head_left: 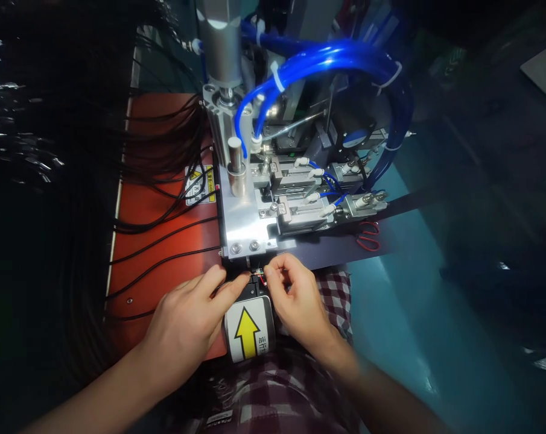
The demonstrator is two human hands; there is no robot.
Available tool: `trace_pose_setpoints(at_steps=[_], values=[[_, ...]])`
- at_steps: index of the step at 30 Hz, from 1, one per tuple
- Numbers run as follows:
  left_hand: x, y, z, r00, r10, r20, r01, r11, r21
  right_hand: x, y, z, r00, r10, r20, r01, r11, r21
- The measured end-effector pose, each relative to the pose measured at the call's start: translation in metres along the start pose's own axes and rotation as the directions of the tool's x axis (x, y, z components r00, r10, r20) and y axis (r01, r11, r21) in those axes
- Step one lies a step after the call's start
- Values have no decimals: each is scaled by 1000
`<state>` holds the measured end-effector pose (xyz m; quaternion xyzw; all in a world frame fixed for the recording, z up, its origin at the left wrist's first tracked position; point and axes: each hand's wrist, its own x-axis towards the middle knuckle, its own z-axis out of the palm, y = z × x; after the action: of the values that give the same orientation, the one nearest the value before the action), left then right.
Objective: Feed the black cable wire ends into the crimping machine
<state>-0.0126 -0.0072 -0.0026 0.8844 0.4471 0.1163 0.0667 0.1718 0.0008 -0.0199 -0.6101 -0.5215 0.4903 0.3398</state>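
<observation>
At the front of the machine (248,226), both hands meet over a small black fixture (253,288). A tiny part with a red wire (262,278) lies between the fingertips; its exact kind is too small to make out. My right hand (295,295) pinches this part between thumb and forefinger, other fingers curled. From the left comes my left hand (193,313), fingers bent and close together, the forefinger tip at the part's left end. Its thumb is hidden, along with whatever it grips. Just below the fixture is a white label with a yellow arrow (247,331).
A metal cylinder (221,48) and blue air hoses (336,57) rise above the machine. Black cables (164,256) cross the orange-red plate (164,211) at left. Red-handled scissors (368,236) lie to the right. Checkered cloth (273,398) covers the lap.
</observation>
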Motion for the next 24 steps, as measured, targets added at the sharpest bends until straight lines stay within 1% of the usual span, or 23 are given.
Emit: trace_pose_setpoints(at_steps=[2,3,5,7,13,18,21,24], values=[[0,0,0,1000,4,1,-4,1000,3,2,2,-1,988,117,99,-134,972,192],[0,0,0,1000,7,0,-7,1000,6,2,3,-2,978,149,143,-183,947,265],[0,-1,0,1000,12,-3,-12,1000,7,3,4,-4,969,160,186,-217,914,343],[0,-1,0,1000,12,-4,-12,1000,7,3,4,-5,971,148,188,-209,906,368],[-1,-1,1,1000,5,7,-5,1000,-4,6,0,-5,980,131,148,-173,930,324],[-1,-2,2,1000,6,-3,-6,1000,6,8,0,-8,975,125,186,-174,944,280],[-2,-3,1,1000,4,-3,-4,1000,2,6,0,-8,978,98,185,-140,962,234],[-1,-3,1,1000,7,-6,-7,1000,1,3,-2,-7,989,55,137,-73,989,126]])
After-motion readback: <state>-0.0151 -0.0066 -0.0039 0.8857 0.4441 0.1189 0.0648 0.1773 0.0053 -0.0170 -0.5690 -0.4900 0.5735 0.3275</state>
